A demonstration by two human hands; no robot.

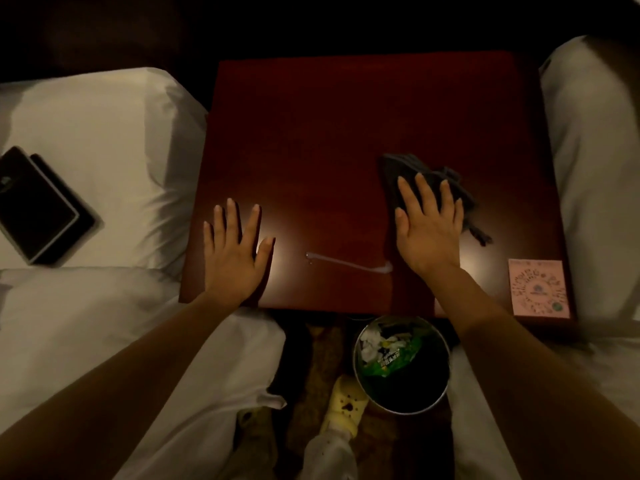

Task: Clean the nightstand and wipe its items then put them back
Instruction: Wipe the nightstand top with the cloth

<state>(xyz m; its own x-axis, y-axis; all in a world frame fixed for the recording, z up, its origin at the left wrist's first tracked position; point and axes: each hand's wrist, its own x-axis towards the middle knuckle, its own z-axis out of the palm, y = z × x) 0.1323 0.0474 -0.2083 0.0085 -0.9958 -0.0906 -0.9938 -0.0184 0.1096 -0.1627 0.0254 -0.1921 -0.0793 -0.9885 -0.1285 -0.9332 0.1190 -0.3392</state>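
Right hand (429, 230) lies flat, palm down, fingers spread and straight, pressing on a dark grey cloth (424, 181) on the nightstand (329, 140). Not curled round it, just laid on top. Cloth is bunched, long axis running from far-left to near-right; its pointed end aims up and left, away from the person, and a loose tail sticks out past the little-finger side toward the near-right. Most of the cloth shows beyond and to the right of the fingertips, the rest is under the palm.

Left hand (235, 251) also open and flat, palm down, fingers splayed, resting bare on the near-left part of the tabletop, wrist over the front edge. Holds nothing.

Between the two hands, close to the front edge, a thin whitish streak of liquid (349, 265) runs roughly left to right, its right end just beside the right wrist.

Nightstand top is dark red wood, glossy, squarish, with a bed on either side. Pink square card (538, 287) sits at the near-right corner, flat, well apart from the cloth.

On the white pillow (104, 133) to the left lie two dark flat rectangular items (41, 206), stacked and overlapping, long axes angled from far-left to near-right; cannot tell what they are.

Round metal bin (401, 365) stands on the floor below the front edge, with green and white wrappers inside. Yellow clog-type shoe (346, 407) just left of the bin.
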